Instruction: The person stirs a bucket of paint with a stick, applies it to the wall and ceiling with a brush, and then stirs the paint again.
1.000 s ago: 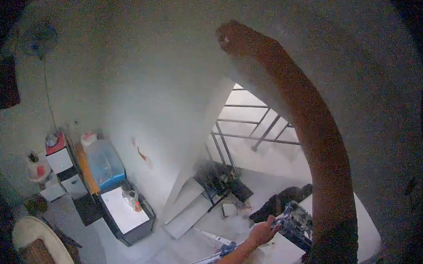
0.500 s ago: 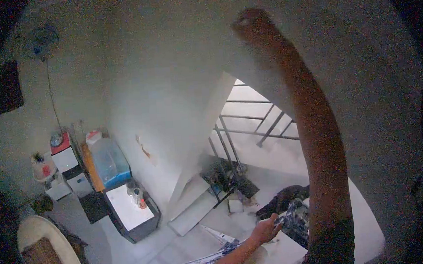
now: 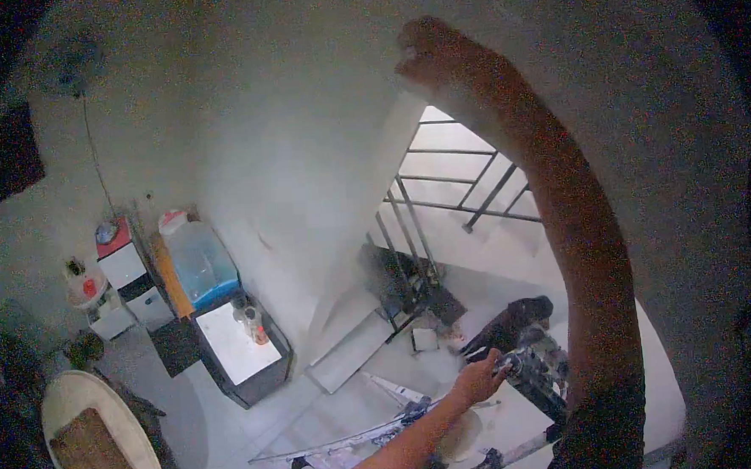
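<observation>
My right hand is raised high in front of the pale wall, its fingers curled closed; what they hold, if anything, cannot be made out. Low down, my left hand reaches out over a white table. Its fingers are closed at the edge of a dark grey, machine-like object that stands on the table. My right forearm hides part of that object. Patterned cloth lies beneath and beside my left forearm.
Black stair railings show through a triangular opening. To the left stand a black cabinet with a white top, a blue-and-clear container and an oval, cream-rimmed seat. A dark bundle lies beyond the table.
My raised right hand has shifted slightly left and its wrist bends more. My left hand has moved slightly up and right, still at the dark object. The view has tilted a little.
</observation>
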`<state>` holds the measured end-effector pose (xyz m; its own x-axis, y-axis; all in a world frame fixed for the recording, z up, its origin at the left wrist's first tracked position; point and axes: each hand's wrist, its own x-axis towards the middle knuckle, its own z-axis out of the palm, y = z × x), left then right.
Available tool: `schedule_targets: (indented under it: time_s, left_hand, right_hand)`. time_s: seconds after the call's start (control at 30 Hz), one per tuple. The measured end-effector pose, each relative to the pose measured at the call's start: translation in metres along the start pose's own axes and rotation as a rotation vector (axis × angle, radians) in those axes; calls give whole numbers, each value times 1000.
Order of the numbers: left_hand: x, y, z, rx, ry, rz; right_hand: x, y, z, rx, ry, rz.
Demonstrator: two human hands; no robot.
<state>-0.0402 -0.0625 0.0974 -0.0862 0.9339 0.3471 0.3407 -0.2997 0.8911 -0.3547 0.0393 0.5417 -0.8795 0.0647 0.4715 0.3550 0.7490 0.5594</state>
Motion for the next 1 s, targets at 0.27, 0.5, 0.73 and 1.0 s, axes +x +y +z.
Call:
schedule_targets:
  time_s: [0.27, 0.5, 0.73, 1.0]
  left_hand:
    - [4, -6, 8, 7, -30, 25]
    - [3, 3, 0, 16, 19, 23]
    - [-3, -3, 10, -65, 106, 72]
    - [-3, 1, 6, -98, 132, 74]
  right_hand:
    - [13, 44, -37, -200, -79, -44]
    - [-28, -28, -3, -213, -337, -231]
    - [26, 58, 0, -123, 392, -91]
    - [-2, 40, 11, -188, 91, -244]
